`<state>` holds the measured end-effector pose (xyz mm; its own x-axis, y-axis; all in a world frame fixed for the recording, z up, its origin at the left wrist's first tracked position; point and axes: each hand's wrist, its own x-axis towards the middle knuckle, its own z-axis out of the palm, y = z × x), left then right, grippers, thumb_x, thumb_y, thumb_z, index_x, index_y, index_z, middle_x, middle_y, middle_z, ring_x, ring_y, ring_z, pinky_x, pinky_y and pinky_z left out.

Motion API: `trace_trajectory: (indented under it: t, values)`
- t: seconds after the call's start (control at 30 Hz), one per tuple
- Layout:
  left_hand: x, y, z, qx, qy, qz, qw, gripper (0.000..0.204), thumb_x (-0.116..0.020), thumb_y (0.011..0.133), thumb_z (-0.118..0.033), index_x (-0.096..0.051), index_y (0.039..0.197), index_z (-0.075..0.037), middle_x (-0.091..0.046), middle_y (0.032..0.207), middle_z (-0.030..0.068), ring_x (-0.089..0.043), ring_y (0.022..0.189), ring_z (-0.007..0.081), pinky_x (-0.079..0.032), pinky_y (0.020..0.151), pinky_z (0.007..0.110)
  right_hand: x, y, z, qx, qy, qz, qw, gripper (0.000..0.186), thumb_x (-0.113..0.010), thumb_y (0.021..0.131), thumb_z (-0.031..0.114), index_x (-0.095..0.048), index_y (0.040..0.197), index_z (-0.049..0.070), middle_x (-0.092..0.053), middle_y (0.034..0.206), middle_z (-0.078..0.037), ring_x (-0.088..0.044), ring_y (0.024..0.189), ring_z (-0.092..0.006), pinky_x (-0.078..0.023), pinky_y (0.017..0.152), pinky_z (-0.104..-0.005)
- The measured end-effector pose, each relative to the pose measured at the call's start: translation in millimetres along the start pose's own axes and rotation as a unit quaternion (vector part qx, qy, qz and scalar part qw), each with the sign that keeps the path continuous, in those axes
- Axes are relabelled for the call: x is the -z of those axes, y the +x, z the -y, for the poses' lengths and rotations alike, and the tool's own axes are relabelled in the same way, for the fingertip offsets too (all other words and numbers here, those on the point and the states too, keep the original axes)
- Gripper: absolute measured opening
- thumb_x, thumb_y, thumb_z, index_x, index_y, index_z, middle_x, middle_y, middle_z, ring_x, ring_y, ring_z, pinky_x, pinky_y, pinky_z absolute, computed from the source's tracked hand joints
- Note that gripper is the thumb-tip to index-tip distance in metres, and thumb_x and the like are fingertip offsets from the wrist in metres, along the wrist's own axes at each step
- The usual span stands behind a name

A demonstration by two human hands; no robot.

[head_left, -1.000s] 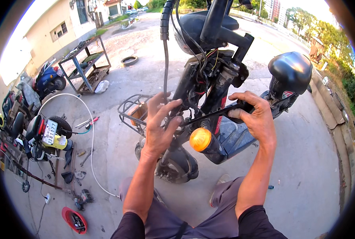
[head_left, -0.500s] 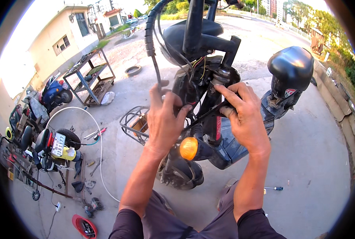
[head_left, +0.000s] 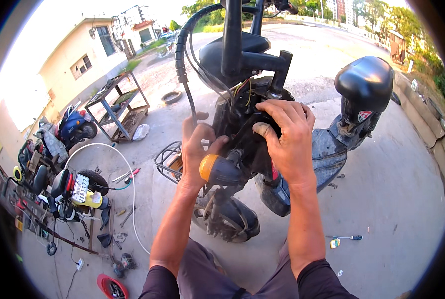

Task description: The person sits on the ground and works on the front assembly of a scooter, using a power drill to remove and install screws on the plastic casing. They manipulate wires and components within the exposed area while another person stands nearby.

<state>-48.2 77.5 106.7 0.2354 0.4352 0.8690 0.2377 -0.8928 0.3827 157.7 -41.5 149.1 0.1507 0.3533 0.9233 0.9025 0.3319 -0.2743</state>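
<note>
An electric scooter's front end stands before me, with black handlebar tubes [head_left: 231, 50], a looping wrapped cable [head_left: 181, 55] and thin coloured wires [head_left: 243, 91] at the steering column. My right hand [head_left: 291, 144] is closed on a black bracket [head_left: 250, 130] in front of the column, thumb and fingers over its upper end. An orange turn signal [head_left: 210, 168] on a black stalk sits below it, pointing left. At the scooter's left side, my left hand [head_left: 195, 152] has its fingers curled beside the hanging cable; what they hold is hidden. Below is the front wheel [head_left: 237, 219].
The black scooter seat [head_left: 364, 82] rises at the right. A screwdriver [head_left: 349, 237] lies on the concrete near a small yellow bottle [head_left: 335, 243]. To the left are a metal tool cart [head_left: 113, 112], a parked yellow scooter [head_left: 94, 198], a white hose [head_left: 132, 174] and a red bowl [head_left: 104, 284].
The black bracket and turn signal have swung left and upward, the lamp now pointing left. My right hand has moved left with the bracket; the handlebar has shifted slightly left.
</note>
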Motion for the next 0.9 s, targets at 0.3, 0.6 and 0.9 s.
trace_trajectory:
  t: [0.3,0.6,0.9]
  values:
    - [-7,-61,-16,0.003,-0.018,0.006,1.000,0.036,-0.087,0.098,-0.007,-0.075,0.132,-0.005,-0.046,0.163,0.0207,-0.059,0.146,0.0372,-0.050,0.122,0.051,-9,3,2,0.031,-0.042,-0.029,0.998,0.040,-0.093,0.087,0.026,-0.085,0.125,0.016,-0.080,0.128,0.004,-0.063,0.133,-0.0289,-0.034,0.124,-0.0618]
    - [-53,-81,-16,0.091,-0.032,-0.114,0.989,0.036,-0.090,0.100,-0.007,-0.071,0.129,0.000,-0.044,0.165,0.0228,-0.054,0.150,0.0405,-0.042,0.126,0.049,-20,-10,-12,0.002,-0.060,-0.125,0.990,0.077,-0.098,0.081,0.051,-0.076,0.145,0.014,-0.071,0.147,-0.005,-0.058,0.141,-0.0360,-0.037,0.124,-0.0628]
    - [-52,-96,-14,0.036,0.028,-0.065,0.997,0.033,-0.086,0.091,0.008,-0.074,0.118,-0.004,-0.047,0.163,0.0282,-0.041,0.161,0.0486,-0.033,0.133,0.059,-22,-21,-15,-0.028,0.033,-0.090,0.995,0.075,-0.103,0.083,0.040,-0.075,0.143,0.005,-0.065,0.150,-0.015,-0.056,0.141,-0.0380,-0.048,0.119,-0.0513]
